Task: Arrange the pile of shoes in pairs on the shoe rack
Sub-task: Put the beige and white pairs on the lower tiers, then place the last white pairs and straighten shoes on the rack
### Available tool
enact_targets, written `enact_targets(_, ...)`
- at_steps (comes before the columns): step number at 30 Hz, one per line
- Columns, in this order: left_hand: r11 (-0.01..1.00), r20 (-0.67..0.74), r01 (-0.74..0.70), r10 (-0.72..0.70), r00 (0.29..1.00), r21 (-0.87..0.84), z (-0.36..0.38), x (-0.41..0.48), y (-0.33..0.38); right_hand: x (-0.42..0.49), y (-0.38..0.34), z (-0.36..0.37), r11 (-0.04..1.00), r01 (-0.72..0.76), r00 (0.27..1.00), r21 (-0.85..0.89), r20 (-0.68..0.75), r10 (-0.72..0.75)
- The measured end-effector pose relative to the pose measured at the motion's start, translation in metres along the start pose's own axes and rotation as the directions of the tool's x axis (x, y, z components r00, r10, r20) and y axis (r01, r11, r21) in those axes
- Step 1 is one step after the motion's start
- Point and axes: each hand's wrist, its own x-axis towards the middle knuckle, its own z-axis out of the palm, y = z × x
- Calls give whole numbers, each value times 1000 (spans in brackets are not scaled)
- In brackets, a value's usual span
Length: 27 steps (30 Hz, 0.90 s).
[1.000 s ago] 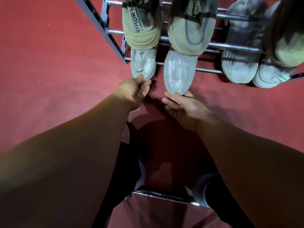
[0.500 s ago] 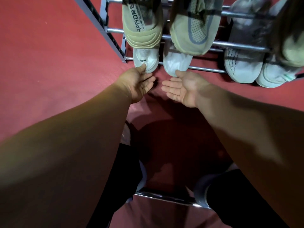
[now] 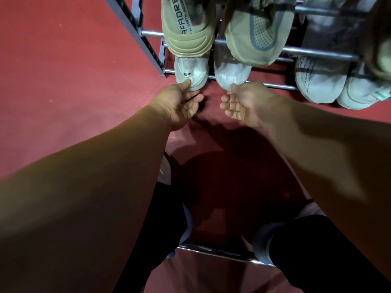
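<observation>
Now both hands are at the rack's bottom tier. The left hand [image 3: 179,105] is loose, its fingers slack and holding nothing, with the thumb tip pressed on the heel of the left white shoe [image 3: 190,74]. The right hand [image 3: 243,103] lies palm up with its fingers relaxed and apart, thumb against the heel of the right white shoe [image 3: 231,75]. Neither hand grips anything; each only touches with a thumb.

The two white shoes sit side by side, toes in, with a small gap between them. They are on the lowest rails of the rack [image 3: 275,85], at its left end, heels hanging over the front rail. An olive pair [image 3: 187,37] on the tier above hides their fronts. A pale pair [image 3: 319,81] sits further right on the bottom tier, well apart. Red floor [image 3: 63,81] lies all around.

The step looks like seating this pair with a last nudge to square it. To do it well:
- Push both heels with equal, light pressure so they end level.
- Push straight along each shoe, not sideways, so neither toe twists on the hidden rear rail.
- Stop once the heels match; pushing further could tip a shoe between the rails.

No pile is in view, so what is left I cannot tell.
</observation>
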Motion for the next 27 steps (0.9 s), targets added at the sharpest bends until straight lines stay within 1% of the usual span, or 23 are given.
enact_targets(3, 1000, -16, 2, -2, 1000, -3, 0, 1, 1, -1, 2, -3, 1000, -8, 1000, -28, 23, 9)
enact_targets(9, 998, -15, 13, -14, 1000, -60, 1, 2, -2, -3, 9, -3, 998, -8, 999, -63, 48, 11)
enact_targets(15, 1000, -12, 24, -25, 1000, -7, 1, 1, -1, -7, 10, -4, 997, -10, 995, -81, 99, 18)
enact_targets(18, 999, -6, 37, -37, 999, -17, 0, 0, -1, -9, 10, -6, 995, -22, 991, -100, 128, 35)
enact_targets(21, 999, -13, 52, -52, 999, -15, -3, -9, -2, -17, 13, -11, 991, -26, 994, -131, 103, 40)
enact_targets(25, 987, -51, 114, -109, 993, 114, -3, -39, -2, -43, 16, -32, 980, -17, 998, -198, 50, 27)
enact_targets(27, 973, -92, 125, -109, 990, 193, -4, -59, 4, -64, 12, -47, 970, -4, 1000, -242, 3, 5)
